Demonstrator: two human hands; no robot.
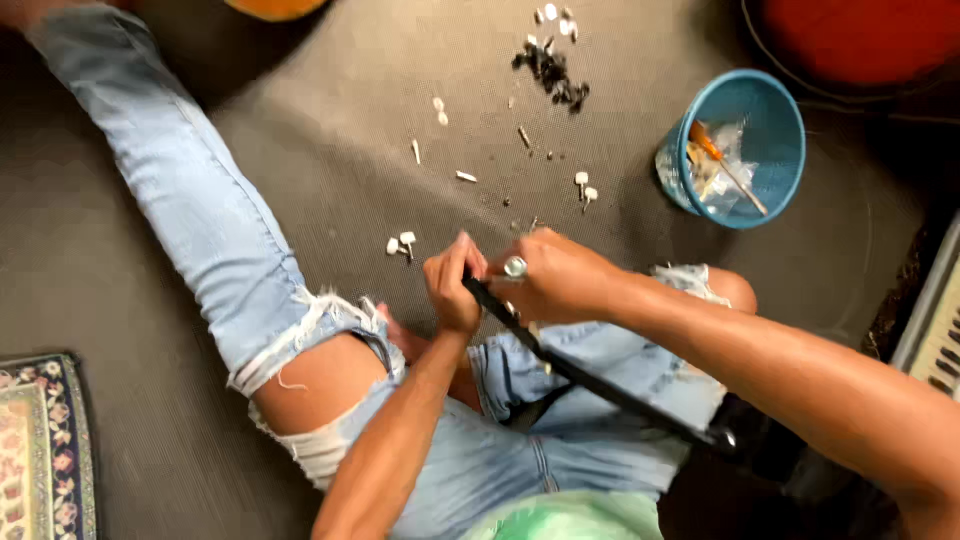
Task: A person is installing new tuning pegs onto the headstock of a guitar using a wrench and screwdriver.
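A grey carpet (330,170) covered the floor, a patterned rug (40,445) at its edge. A blue bucket (745,145) stood near scattered white pegs (400,243). Both the left hand (452,290) and the right hand (560,280) were closed around a black bar (590,380) lying across the lap.

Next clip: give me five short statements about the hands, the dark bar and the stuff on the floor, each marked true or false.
1. Both hands grip the dark bar. True: the left hand and right hand close on its far end.
2. The blue bucket stands upright. False: it lies tipped on its side, with a plastic bag and an orange-handled tool inside.
3. Small white pegs lie scattered on the grey floor. True.
4. The right hand wears a glove. False: it is bare, with a ring on one finger.
5. The pile of black parts sits in the person's lap. False: it lies on the floor beyond the hands.
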